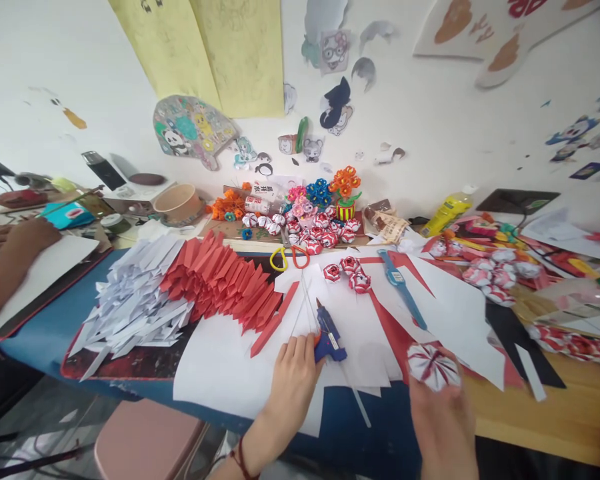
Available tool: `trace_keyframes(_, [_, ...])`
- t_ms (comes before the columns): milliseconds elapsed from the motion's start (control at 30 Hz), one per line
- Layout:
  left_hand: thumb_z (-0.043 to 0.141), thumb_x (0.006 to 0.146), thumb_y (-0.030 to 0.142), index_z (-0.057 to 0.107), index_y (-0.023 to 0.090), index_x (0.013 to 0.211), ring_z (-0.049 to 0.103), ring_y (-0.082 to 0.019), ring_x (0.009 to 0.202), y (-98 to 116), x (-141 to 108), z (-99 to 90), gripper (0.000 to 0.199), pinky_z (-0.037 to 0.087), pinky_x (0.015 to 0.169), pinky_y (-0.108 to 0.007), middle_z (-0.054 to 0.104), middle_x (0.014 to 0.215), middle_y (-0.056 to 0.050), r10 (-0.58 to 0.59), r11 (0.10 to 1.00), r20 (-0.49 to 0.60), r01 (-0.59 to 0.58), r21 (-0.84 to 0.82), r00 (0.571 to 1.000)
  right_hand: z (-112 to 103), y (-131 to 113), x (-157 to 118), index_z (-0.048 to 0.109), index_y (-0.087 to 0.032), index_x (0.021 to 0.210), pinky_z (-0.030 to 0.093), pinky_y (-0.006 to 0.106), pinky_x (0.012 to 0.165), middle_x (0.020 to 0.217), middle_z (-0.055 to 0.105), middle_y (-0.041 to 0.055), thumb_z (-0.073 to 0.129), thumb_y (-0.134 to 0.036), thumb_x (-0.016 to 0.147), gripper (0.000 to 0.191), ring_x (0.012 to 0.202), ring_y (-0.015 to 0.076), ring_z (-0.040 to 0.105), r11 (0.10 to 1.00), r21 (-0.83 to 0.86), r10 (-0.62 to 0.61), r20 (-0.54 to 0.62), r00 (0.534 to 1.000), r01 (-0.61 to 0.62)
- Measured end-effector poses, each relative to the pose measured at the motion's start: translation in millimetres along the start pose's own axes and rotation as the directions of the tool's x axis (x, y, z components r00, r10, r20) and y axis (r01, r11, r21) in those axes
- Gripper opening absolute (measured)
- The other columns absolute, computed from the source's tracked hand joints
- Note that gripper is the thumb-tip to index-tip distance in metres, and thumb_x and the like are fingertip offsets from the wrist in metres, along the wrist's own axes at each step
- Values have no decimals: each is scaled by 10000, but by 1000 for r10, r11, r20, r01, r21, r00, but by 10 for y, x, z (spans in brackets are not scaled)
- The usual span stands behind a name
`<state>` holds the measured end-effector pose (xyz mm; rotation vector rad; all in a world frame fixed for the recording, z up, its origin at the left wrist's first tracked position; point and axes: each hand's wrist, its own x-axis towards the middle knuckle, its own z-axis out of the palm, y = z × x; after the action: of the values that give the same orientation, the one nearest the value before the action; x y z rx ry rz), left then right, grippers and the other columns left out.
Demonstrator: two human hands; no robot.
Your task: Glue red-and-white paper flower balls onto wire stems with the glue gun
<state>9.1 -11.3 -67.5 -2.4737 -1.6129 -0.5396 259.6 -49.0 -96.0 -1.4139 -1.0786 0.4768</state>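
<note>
My left hand (pixel 296 370) is closed at the handle of a blue glue gun (pixel 334 333), which lies on white paper with its nozzle pointing away from me. Its fingertips are partly hidden. In my right hand (pixel 443 420) is a round red-and-white folded paper flower (pixel 433 366), raised above the table's front edge. Just left of the glue gun lies a single folded red strip (pixel 275 320). Beyond it are several red folded paper pieces (pixel 220 280) in a row, beside a heap of white folded pieces (pixel 140 293). A glue stick (pixel 361 408) sticks out behind the gun.
Scissors (pixel 290 259) with yellow and red handles lie behind the glue gun. Finished paper balls (pixel 351 268), a blue watch (pixel 403 288) and a yellow bottle (pixel 449 212) stand around the back and right. Another person's hand (pixel 33 235) rests at the far left. A pink stool (pixel 145 440) is below.
</note>
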Motion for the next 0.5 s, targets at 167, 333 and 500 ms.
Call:
trace_keyframes(167, [524, 1046, 367, 536, 126, 1315, 672, -267, 852, -123, -69, -114, 361, 543, 760, -395, 713, 997, -107, -11, 977, -106, -11, -211, 994, 121, -54, -95, 574, -276, 1382, 570, 466, 892, 1223, 674, 141, 700, -498, 875, 567, 1019, 282, 697, 950, 229, 227, -45, 973, -211])
trace_keyframes(333, [422, 1069, 469, 542, 173, 1341, 698, -257, 1011, -430, -202, -289, 420, 541, 834, -358, 723, 1165, -145, -285, 764, -65, 186, -618, 956, 501, -387, -17, 652, -258, 1244, 559, 414, 906, 1211, 674, 97, 875, -393, 708, 595, 1029, 255, 680, 914, 226, 310, 151, 939, -338])
trace_keyframes(500, [390, 1037, 586, 629, 174, 955, 578, -198, 709, -654, -304, -477, 484, 450, 702, -305, 629, 758, -34, -427, 504, 158, 379, -776, 890, 864, -401, 122, 665, -232, 1161, 540, 453, 977, 1199, 678, 100, 783, -418, 784, 437, 1101, 279, 664, 994, -46, 108, 206, 973, -100])
